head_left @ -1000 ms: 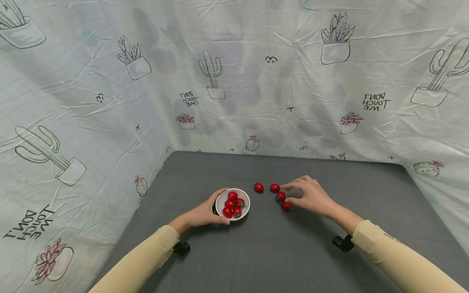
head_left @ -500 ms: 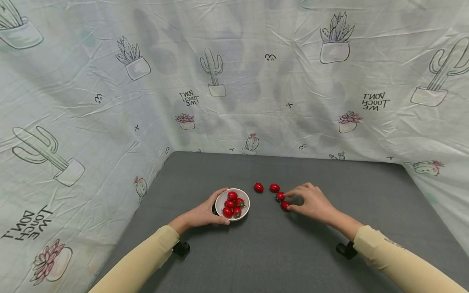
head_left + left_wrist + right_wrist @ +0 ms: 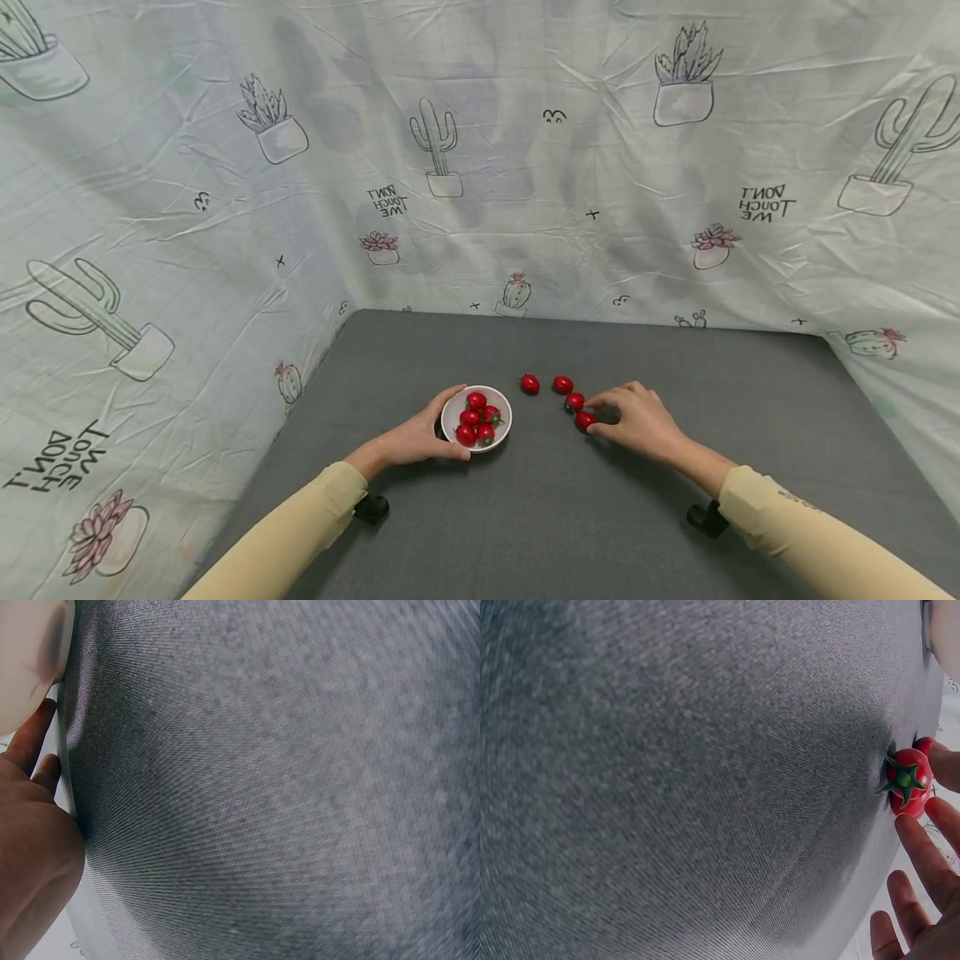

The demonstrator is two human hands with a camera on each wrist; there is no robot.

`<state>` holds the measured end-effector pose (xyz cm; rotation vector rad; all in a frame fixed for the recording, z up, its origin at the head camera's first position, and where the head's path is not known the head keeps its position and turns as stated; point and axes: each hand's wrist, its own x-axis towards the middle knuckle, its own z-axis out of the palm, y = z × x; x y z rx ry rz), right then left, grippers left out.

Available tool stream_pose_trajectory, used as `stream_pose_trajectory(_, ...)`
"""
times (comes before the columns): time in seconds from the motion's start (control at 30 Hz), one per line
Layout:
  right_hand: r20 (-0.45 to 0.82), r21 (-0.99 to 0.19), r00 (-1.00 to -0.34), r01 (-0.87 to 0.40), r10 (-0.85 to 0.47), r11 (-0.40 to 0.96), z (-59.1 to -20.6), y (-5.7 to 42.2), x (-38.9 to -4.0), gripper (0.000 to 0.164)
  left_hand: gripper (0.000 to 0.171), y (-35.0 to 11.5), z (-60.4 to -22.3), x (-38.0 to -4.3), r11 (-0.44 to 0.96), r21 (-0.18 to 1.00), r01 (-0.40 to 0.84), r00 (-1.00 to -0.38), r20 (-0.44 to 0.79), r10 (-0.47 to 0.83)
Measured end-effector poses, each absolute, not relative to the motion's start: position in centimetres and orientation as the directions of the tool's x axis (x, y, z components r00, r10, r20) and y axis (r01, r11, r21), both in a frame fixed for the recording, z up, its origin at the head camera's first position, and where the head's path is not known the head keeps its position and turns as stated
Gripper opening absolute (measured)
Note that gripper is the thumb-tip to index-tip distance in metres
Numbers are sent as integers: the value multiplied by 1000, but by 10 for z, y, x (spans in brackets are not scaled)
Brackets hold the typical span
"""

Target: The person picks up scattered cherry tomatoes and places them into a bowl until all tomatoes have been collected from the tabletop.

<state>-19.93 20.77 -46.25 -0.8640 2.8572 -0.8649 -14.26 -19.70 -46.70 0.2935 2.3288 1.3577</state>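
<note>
My left hand (image 3: 415,436) holds a small white bowl (image 3: 446,414) by its left side, thumb at the near rim and fingers round the far side. Several red cherry tomatoes (image 3: 469,417) lie in the bowl. Over on the right, the thumb and fingertips of my right hand (image 3: 637,422) pinch a cherry tomato (image 3: 585,422) low at the tabletop. Its green star-shaped stem end faces the camera in the right wrist view, where another tomato (image 3: 924,744) peeks out behind it. A second cherry tomato (image 3: 574,402) lies right beside the pinched one.
Two more cherry tomatoes, a nearer-right one (image 3: 562,384) and a left one (image 3: 529,383), lie farther back on the dark grey tabletop (image 3: 510,525). A white curtain (image 3: 495,150) printed with cactus drawings hangs behind the table and along its left side.
My right hand has come down and slightly toward me, its fingertips closing in from the farther tomatoes onto the nearest one. The left hand and bowl have stayed in place.
</note>
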Motion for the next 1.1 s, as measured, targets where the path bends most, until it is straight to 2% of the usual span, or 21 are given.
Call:
stream_pose_trajectory(0.47, 76, -594, -838, -474, -540, 650, -469, 213, -204, 35, 107, -197, -467, -143, 489, 872, -33, -886, -252, 389)
stream_pose_trajectory(1.1, 64, -620, -822, -477, -566, 623, -473, 215, -207, 29, 107, -195, -465, -144, 500, 865, -39, -889, -258, 378)
